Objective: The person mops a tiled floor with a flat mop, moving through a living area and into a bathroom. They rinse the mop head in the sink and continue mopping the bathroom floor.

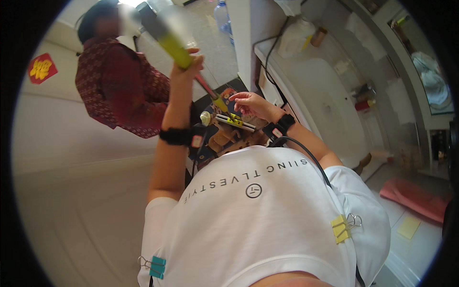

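My left hand (188, 62) is raised and closed around the yellow-green and grey handle of a mop (175, 50). The mop's thin metal pole slants down to the right through a yellow-green sleeve (220, 104). At its lower end is a long, narrow mop head (235, 122) with a yellow-green centre piece, above a dark patterned mat (219, 139). My right hand (251, 104) is just right of the lower pole, fingers apart and partly curled, holding nothing. The handle's upper end is blurred. Both wrists wear black bands.
Another person in a dark red patterned top (125, 79) stands close at the left. A white basin counter (322, 89) with a large plastic jug (297, 37) and a dangling black cable is at the right. A clear plastic bottle (222, 18) stands beyond, and a pink cloth item (412, 199) lies lower right.
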A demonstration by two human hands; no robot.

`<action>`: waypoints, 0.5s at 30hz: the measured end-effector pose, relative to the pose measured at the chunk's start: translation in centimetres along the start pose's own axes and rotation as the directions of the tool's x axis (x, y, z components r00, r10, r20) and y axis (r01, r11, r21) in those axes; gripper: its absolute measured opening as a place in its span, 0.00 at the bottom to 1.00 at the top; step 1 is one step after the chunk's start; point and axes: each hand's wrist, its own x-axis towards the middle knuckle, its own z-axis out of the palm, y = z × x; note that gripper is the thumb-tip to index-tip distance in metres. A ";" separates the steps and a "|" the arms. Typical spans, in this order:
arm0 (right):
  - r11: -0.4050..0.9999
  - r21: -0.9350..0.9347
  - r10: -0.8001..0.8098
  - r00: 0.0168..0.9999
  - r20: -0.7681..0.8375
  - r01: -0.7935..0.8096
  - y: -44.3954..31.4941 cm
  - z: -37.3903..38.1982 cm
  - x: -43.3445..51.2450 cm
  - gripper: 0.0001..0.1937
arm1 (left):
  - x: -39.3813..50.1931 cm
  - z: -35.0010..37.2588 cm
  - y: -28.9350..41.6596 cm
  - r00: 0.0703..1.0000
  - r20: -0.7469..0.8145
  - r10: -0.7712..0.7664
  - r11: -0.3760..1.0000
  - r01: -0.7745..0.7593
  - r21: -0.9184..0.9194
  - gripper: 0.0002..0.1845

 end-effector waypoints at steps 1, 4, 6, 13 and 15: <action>0.999 0.005 0.043 0.996 -0.075 -0.042 0.6 -1.5 -0.4 0.11 | -0.4 -0.2 0.4 0.999 0.033 0.030 0.998 -0.029 -0.048 0.11; 0.989 0.106 0.118 0.987 -0.108 -0.107 2.8 -4.4 -1.3 0.10 | -1.7 -0.3 1.6 0.992 0.031 0.119 0.986 -0.115 -0.121 0.07; 0.972 0.195 0.151 0.983 -0.108 -0.129 4.1 -5.6 -1.6 0.09 | -2.4 0.4 2.2 0.990 0.035 0.138 0.973 -0.129 -0.190 0.05; 0.925 0.254 0.313 0.946 -0.086 -0.283 9.6 -6.9 -1.0 0.08 | -2.3 1.3 8.5 0.961 0.056 0.270 0.941 -0.250 -0.230 0.06; 0.881 0.326 0.375 0.926 -0.042 -0.342 11.5 -7.2 -0.4 0.08 | -1.9 0.5 11.7 0.933 0.116 0.340 0.926 -0.311 -0.212 0.05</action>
